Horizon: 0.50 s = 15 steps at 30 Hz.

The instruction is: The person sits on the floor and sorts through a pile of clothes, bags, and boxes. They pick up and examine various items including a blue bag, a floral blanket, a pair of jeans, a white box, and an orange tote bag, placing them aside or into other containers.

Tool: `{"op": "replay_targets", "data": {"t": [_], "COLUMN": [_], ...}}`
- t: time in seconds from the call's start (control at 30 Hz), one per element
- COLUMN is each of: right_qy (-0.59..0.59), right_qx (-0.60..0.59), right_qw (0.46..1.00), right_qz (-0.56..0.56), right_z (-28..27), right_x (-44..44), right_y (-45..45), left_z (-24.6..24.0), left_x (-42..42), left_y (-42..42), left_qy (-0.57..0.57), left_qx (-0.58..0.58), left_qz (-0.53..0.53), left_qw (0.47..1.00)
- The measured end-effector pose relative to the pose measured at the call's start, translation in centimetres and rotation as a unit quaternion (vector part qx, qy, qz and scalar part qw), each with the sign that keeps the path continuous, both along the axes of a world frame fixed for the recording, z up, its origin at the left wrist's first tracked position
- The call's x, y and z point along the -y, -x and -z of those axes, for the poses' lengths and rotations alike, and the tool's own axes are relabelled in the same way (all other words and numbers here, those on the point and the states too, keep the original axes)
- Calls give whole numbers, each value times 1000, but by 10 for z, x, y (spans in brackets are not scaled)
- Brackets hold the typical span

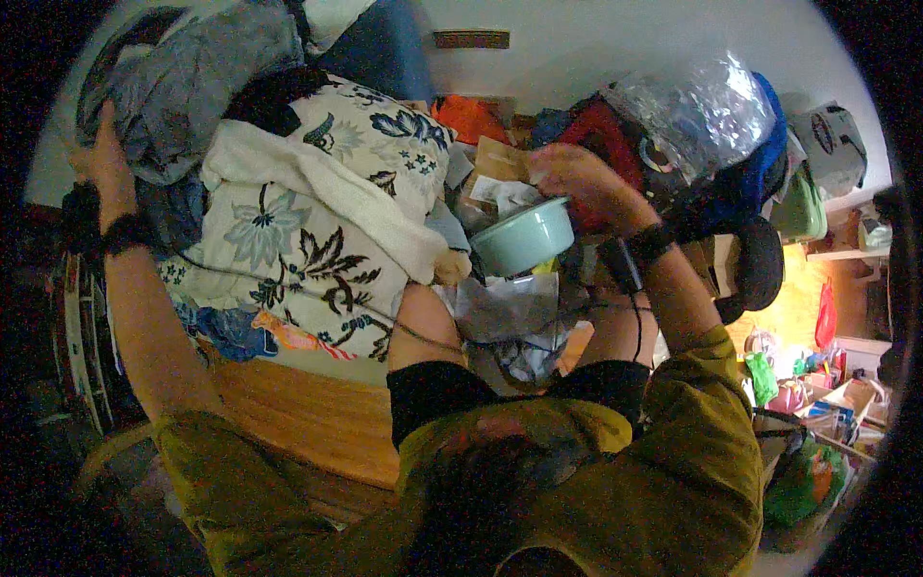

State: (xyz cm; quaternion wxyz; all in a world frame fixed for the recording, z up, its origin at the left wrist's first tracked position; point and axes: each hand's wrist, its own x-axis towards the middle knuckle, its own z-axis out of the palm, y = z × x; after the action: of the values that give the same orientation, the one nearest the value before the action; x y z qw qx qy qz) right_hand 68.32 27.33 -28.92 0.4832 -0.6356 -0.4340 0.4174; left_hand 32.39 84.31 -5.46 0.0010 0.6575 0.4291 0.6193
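Note:
My left hand (101, 155) is stretched out at the far left, beside a grey cloth garment (195, 94); whether it grips the cloth cannot be told. My right hand (566, 169) is at the rim of a pale turquoise pot or basin (526, 238), next to a piece of brown cardboard (497, 160); its fingertips are hard to make out. Between my arms lie a white floral textile (317, 252) and a folded white cloth (339, 191). A dark cable (425, 337) runs across the textile and my legs. A grey plastic bag (508, 306) lies between my knees.
Clear plastic wrapping (707, 108) and dark red fabric (602, 130) are piled beyond my right hand. An orange cloth (469, 119) lies near the wall. A wooden surface (310, 411) is at lower left. Bags and boxes (829, 415) stand at the far right.

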Motion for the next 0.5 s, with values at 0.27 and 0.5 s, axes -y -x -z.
{"op": "replay_targets", "data": {"t": [0.27, 0.5], "right_qy": [237, 262], "right_qx": [207, 584], "right_qw": [946, 768], "right_qz": [81, -19], "right_z": [197, 305], "right_x": [-114, -192], "right_y": [9, 2], "left_z": [250, 312], "left_x": [179, 151], "left_y": [-56, -51], "left_qy": [41, 48], "left_qx": [-626, -656], "left_qz": [86, 46], "left_qw": [774, 752]}}
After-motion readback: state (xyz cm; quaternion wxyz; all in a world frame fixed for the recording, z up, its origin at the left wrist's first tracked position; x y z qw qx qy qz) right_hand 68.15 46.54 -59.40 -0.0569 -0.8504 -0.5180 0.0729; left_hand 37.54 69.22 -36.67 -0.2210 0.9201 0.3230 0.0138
